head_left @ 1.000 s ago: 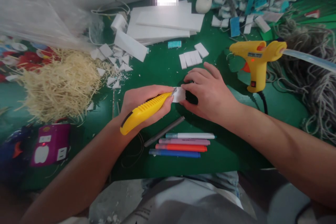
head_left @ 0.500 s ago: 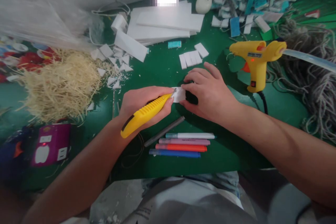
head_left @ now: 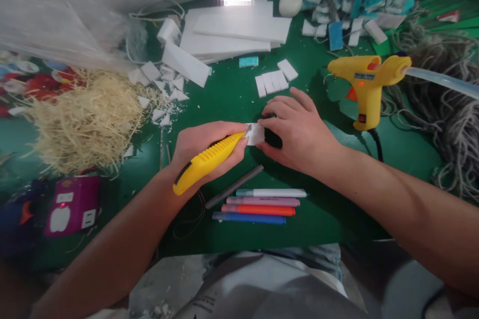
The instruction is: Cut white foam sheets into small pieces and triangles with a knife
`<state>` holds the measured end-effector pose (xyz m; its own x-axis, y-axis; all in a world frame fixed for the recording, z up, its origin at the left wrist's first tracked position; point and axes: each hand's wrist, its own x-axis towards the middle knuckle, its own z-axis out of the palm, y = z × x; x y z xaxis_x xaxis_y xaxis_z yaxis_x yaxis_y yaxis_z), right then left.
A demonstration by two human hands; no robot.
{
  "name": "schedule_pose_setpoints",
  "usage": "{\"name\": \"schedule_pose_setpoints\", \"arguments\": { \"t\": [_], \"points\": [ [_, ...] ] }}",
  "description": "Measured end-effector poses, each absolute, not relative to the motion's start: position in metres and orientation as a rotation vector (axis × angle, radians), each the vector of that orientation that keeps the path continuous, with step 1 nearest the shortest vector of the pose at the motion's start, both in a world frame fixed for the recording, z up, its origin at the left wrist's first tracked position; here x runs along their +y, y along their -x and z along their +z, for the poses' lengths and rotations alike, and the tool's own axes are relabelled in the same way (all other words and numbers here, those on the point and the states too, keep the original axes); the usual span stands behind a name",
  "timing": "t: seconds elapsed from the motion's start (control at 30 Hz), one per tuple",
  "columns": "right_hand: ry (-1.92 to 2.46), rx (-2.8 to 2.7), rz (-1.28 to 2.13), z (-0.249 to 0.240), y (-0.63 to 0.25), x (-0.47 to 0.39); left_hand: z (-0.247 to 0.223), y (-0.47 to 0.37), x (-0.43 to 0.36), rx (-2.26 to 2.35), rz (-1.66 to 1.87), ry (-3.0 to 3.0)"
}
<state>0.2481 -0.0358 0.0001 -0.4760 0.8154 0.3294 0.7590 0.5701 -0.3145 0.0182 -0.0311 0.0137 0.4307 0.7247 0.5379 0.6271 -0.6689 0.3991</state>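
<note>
My left hand (head_left: 204,152) is wrapped round a yellow utility knife (head_left: 209,162), its blade end resting at a small white foam piece (head_left: 256,134). The left fingertips also touch the left side of this piece. From the other side, my right hand (head_left: 295,127) grips the piece's right edge between thumb and fingertips. Several white foam strips (head_left: 271,82) lie beyond my right hand, with a small turquoise block (head_left: 249,62) to their left. Nearer my body lie several markers (head_left: 265,202) and a dark grey stick (head_left: 234,187).
A yellow hot glue gun (head_left: 368,84) stands at the right beside grey yarn (head_left: 449,134). White foam sheets (head_left: 232,30) are stacked at the back. Pale straw (head_left: 86,119), foam scraps (head_left: 175,82) and a purple box (head_left: 73,206) are at the left. Cut blocks (head_left: 359,0) heap up at back right.
Both hands keep nearly the same places on the foam piece, and the knife has barely moved. The view has shifted very slightly.
</note>
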Motion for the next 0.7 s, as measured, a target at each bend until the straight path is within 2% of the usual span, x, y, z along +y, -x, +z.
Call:
{"name": "schedule_pose_setpoints", "arguments": {
  "t": [0.4, 0.7],
  "points": [
    [1.273, -2.370, 0.186, 0.000, -0.249, -0.035, 0.024, -0.011, -0.034, 1.227, 1.012, -2.530],
    [1.262, -2.403, 0.151, 0.002, -0.249, -0.035, 0.013, -0.012, -0.033, 1.224, 1.047, -2.434]
  ]
}}
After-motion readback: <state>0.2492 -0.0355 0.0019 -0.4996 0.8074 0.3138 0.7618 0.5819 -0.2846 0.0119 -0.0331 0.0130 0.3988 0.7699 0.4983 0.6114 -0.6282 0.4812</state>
